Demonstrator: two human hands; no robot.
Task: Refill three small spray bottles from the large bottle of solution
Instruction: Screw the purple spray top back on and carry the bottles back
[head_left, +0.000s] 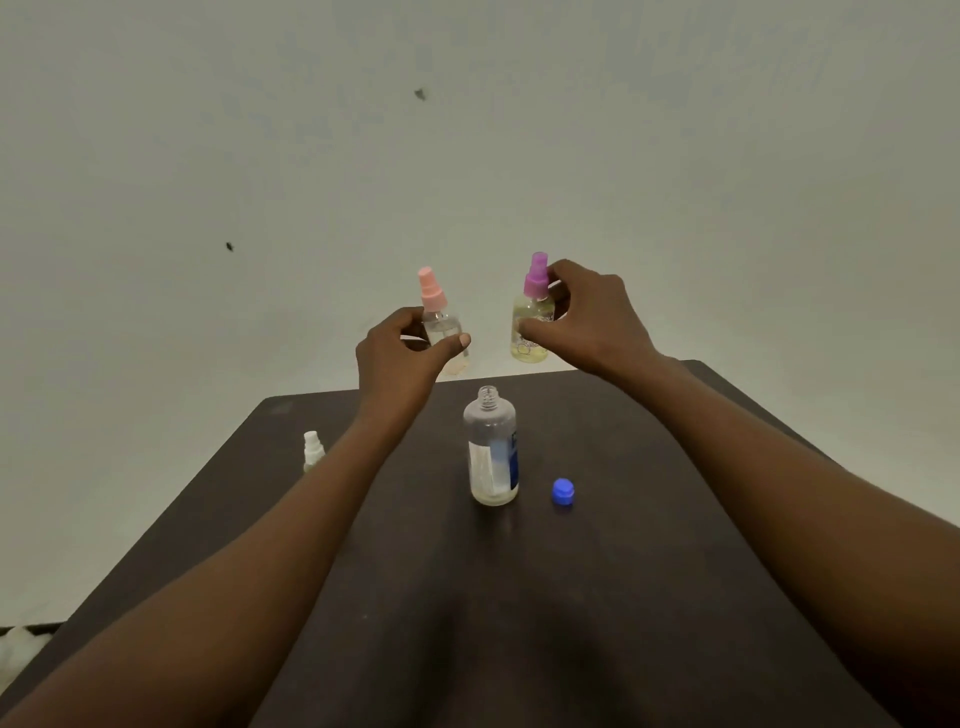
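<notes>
Left hand (402, 351): pinches pink-topped bottle (441, 323) at 2 o'clock. Right hand (589, 322): pinches purple-topped bottle (531, 314) at 9 o'clock.

Dark brown table (623, 597), matte top, slightly scuffed at the far left corner. Plain pale wall (727, 156) behind it, greyish-white, with two small dark marks: upper speck (420, 94) near the middle, lower speck (229, 246) off to the left. White fluffy patch (18, 644) at the bottom-left corner, beside the table edge. Can't tell what it is.
</notes>
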